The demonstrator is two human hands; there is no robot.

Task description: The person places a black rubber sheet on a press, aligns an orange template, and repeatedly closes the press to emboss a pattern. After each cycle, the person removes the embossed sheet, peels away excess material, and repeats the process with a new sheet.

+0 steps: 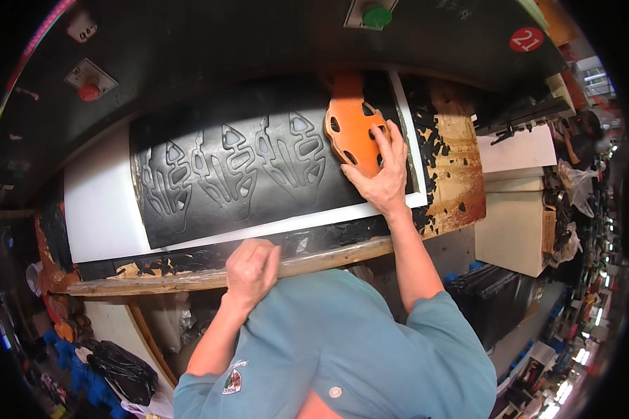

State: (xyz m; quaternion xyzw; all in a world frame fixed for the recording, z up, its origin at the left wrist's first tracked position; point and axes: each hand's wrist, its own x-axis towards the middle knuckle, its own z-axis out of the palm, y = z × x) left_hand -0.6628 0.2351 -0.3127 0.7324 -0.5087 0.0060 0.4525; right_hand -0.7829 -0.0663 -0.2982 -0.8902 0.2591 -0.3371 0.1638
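Observation:
My right hand point(383, 174) grips an orange cutting die point(353, 129) shaped like a shoe sole, with several dark openings in it. Thumb sits at its near left edge, fingers on its right side. It rests at the right part of a black sheet point(258, 199), its far end in shadow under a dark machine. To its left, several sole-shaped patterns of cut lines and slots mark the sheet. My left hand point(253, 269) is closed in a fist at the bench's wooden front edge point(189, 282), with nothing seen in it.
A white board point(98, 216) lies under the sheet. Black scraps point(426, 140) litter the worn bench top at right. Overhead spans the dark machine beam point(210, 42) with a red button point(89, 92) and a green button point(377, 17). Pale blocks point(510, 223) stand at right.

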